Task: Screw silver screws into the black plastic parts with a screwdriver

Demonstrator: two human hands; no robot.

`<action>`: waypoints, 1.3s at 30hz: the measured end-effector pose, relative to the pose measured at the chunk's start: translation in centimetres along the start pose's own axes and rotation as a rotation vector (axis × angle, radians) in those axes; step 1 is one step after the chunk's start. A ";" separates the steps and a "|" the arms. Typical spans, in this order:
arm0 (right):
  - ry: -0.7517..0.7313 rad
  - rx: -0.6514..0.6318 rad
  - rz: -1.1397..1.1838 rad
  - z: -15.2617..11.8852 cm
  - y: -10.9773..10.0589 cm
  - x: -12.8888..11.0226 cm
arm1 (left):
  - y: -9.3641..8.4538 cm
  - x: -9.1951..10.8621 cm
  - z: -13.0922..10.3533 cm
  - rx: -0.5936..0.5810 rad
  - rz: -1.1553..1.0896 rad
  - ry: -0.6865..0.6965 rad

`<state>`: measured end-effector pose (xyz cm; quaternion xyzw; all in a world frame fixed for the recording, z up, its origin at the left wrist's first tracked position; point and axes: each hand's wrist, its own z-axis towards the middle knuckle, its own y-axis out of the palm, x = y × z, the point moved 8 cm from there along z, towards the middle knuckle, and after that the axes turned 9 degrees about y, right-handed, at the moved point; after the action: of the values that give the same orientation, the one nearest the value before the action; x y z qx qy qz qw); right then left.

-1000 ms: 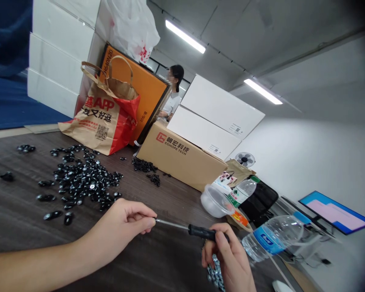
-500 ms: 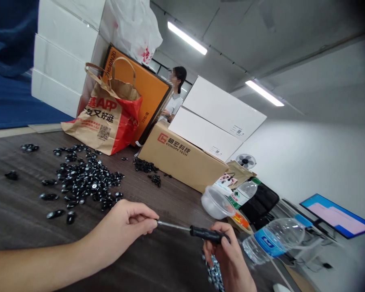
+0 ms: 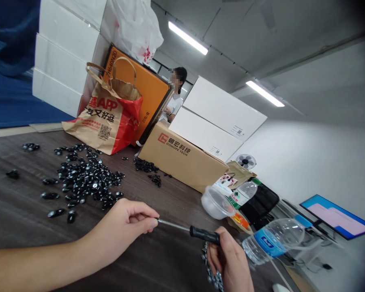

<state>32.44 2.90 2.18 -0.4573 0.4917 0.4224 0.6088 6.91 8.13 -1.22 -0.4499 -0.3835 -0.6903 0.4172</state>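
Note:
My right hand [image 3: 229, 257] is closed around the black handle of a screwdriver [image 3: 200, 234]. The metal shaft points left, up to the fingertips of my left hand [image 3: 136, 219]. Those fingers are pinched at the tip of the shaft; whatever they hold is hidden by them. A large heap of small black parts with shiny metal centres [image 3: 89, 176] lies on the dark table [image 3: 158, 259], beyond my left hand. Beneath my right hand, partly covered by it, is a pile of small silvery metal pieces [image 3: 211, 275], likely screws.
Small black pieces [image 3: 145, 165] lie before a cardboard box [image 3: 182, 158] with white boxes [image 3: 213, 117] on top. A paper bag [image 3: 109, 117] stands at the back left. To the right are a clear plastic tub [image 3: 217, 202] and a water bottle [image 3: 270, 241]. Behind the boxes is a person [image 3: 175, 93].
My right hand has turned on the screwdriver handle, and its fingers are now curled further round the handle's end. My left hand and the shaft stay almost where they were.

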 end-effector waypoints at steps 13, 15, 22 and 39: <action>-0.011 -0.048 0.070 -0.1 0.4 -0.3 | 0.0 0.1 0.1 0.008 -0.013 0.006; -0.027 -0.047 0.113 -0.2 0.4 -0.5 | 0.0 0.1 0.1 0.008 -0.014 0.002; 0.020 -0.049 0.072 0.0 0.5 -0.2 | 0.0 0.2 0.0 0.017 0.010 -0.002; 0.021 0.013 -0.025 -0.2 0.0 -0.5 | 0.0 0.4 0.0 -0.002 0.000 0.013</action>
<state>32.32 2.64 2.63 -0.4640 0.4951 0.4068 0.6116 6.85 8.06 -0.86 -0.4459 -0.3802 -0.6936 0.4190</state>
